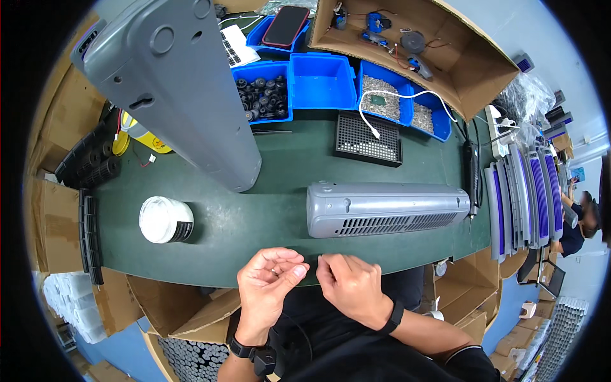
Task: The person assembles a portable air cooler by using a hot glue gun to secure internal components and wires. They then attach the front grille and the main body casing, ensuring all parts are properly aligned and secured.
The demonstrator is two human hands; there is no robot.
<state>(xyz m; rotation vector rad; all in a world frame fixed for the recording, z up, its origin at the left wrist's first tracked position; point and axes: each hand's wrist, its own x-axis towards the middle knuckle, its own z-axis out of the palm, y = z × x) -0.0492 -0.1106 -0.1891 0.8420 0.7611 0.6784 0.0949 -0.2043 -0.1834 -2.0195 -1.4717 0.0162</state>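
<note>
Head view: your left hand (270,283) curls palm-up, your right hand (352,283) knuckles-up; closure indeterminable on both; the horizontal grey housing (388,207) lies beyond the latter.

Dark phone (286,27) on blue bin (256,34); open cardboard box (471,71) holding wired blue parts (379,23).

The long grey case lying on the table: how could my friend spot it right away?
Find the big green table, then look just beyond the person's right hand. There lies a rounded grey case with dark slots along its near side. Its grey neighbour slants across the picture's upper left; this one lies flat, left to right.
</note>
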